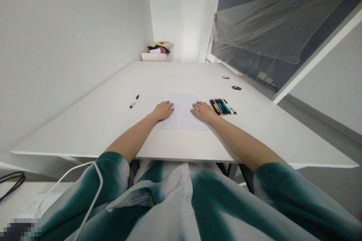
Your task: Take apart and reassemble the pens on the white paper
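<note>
A blank white sheet of paper [183,118] lies flat on the white table [181,145] in front of me. My left hand [163,110] rests on the sheet's left edge, fingers stretched out and holding nothing. On the right edge lies my right hand [203,111], also flat with its fingers apart. Just beyond the right hand, a row of colored pens [222,107] sits side by side, with yellow, blue, green and black among them. A single black-and-white pen [134,101] lies apart, left of my left hand.
At the table's far end stands a pale pink box [154,57] with cloth-like items on top. Two round metal desk grommets [236,88] are set near the right edge. A dark panel [263,26] partly covered in plastic film rises at the right. A white cable [97,184] crosses by my left sleeve.
</note>
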A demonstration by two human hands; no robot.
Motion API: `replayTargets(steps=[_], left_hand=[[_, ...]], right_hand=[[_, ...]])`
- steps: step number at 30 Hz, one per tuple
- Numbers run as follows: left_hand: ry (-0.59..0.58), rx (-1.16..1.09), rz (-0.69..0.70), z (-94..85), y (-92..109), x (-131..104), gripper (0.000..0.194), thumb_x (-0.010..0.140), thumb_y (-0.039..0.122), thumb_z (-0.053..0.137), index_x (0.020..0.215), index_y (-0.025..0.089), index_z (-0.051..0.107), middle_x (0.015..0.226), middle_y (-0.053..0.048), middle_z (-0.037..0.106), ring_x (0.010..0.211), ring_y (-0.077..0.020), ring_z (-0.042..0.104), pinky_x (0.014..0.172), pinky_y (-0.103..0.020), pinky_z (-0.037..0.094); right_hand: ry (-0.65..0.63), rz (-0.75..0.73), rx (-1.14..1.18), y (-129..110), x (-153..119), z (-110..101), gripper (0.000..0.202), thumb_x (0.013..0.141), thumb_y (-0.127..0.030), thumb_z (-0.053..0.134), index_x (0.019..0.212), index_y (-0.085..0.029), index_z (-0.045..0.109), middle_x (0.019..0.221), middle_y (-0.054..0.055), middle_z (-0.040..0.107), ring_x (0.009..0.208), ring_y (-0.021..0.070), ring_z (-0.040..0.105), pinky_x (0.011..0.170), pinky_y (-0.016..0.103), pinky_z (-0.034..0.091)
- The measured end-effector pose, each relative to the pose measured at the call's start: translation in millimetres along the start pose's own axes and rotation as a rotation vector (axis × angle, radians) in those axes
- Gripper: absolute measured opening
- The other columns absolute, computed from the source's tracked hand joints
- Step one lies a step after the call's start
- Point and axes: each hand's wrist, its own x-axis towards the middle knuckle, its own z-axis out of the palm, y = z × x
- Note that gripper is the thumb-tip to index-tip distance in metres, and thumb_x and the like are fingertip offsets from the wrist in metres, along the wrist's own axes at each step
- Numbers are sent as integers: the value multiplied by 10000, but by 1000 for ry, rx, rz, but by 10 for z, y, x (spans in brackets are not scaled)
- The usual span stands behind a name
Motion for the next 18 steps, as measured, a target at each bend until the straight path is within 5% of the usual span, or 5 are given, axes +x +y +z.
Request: replayTargets(steps=[18], left_hand=[[19,-35,-40,8,-37,-2,494,956,388,368,1375,164,503,1502,-130,434,1404,-252,382,1166,-378,288]], right_hand=[[-3,-13,15,61,29,39,475,965,-454,415,1338,-201,564,1426,134,515,1348,275,437,1099,385,343]])
